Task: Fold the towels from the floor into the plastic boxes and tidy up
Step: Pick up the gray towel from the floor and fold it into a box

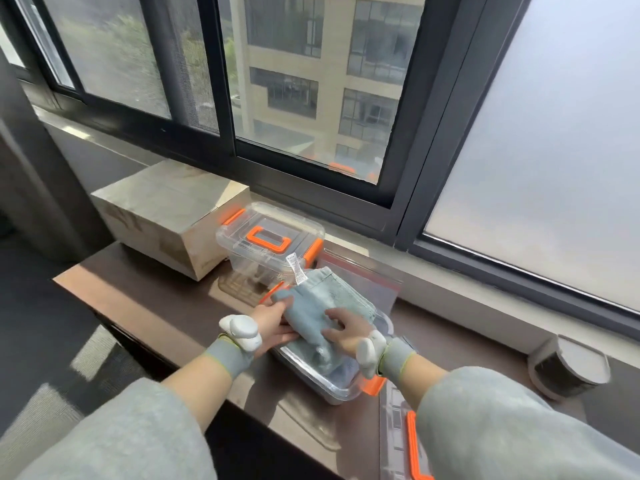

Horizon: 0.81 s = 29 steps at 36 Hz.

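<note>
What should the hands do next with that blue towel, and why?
Probably push the towel down and inward until it sits flat inside the open box. It bulges above the rim and its far end hangs over the edge, while the left hand grips its side and the right hand rests on top. The lid lies nearby.

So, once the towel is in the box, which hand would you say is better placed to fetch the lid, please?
Probably the right hand: the lid lies by that forearm, right of the box. The left hand holds the towel on the far side.
</note>
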Available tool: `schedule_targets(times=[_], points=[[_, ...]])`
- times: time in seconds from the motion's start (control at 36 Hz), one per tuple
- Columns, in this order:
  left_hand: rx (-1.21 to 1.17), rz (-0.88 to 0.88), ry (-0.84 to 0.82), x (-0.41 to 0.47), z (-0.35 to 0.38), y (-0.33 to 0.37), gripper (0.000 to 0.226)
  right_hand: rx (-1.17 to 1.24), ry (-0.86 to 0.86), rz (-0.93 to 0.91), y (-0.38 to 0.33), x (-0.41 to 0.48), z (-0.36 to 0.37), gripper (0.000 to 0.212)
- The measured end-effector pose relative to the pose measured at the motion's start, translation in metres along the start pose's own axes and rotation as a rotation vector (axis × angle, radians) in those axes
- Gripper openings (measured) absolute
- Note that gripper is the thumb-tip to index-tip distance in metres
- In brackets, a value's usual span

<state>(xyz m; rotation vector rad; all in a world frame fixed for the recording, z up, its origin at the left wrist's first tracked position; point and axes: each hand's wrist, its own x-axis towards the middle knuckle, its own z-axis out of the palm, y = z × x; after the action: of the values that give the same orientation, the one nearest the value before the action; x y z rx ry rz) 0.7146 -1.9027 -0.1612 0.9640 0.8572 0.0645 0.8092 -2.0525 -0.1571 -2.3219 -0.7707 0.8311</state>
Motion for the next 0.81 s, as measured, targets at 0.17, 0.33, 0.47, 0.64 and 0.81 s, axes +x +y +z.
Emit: schedule_targets(times=[0.17, 0.33, 0.47, 0.64, 0.81], points=[[0.206, -0.14, 0.032, -0.007, 0.03, -0.011, 0.004, -0.132, 0.413, 0.078, 0.009, 0.022, -0.008, 0.038], [-0.07, -0.166, 0.053, -0.018, 0.043, -0.02, 0.014, -0.254, 0.244, 0.258, 0.015, 0.045, -0.029, 0.052], [-0.059, -0.187, -0.008, -0.03, 0.044, -0.022, 0.018, -0.122, 0.153, 0.243, 0.019, 0.043, -0.045, 0.032], [0.117, -0.194, -0.074, -0.042, 0.039, -0.034, 0.015, 0.01, 0.004, 0.169, 0.02, 0.03, -0.073, 0.022], [0.423, -0.327, -0.167, -0.055, 0.041, -0.041, 0.035, 0.02, 0.009, 0.179, 0.039, 0.026, -0.09, 0.012]])
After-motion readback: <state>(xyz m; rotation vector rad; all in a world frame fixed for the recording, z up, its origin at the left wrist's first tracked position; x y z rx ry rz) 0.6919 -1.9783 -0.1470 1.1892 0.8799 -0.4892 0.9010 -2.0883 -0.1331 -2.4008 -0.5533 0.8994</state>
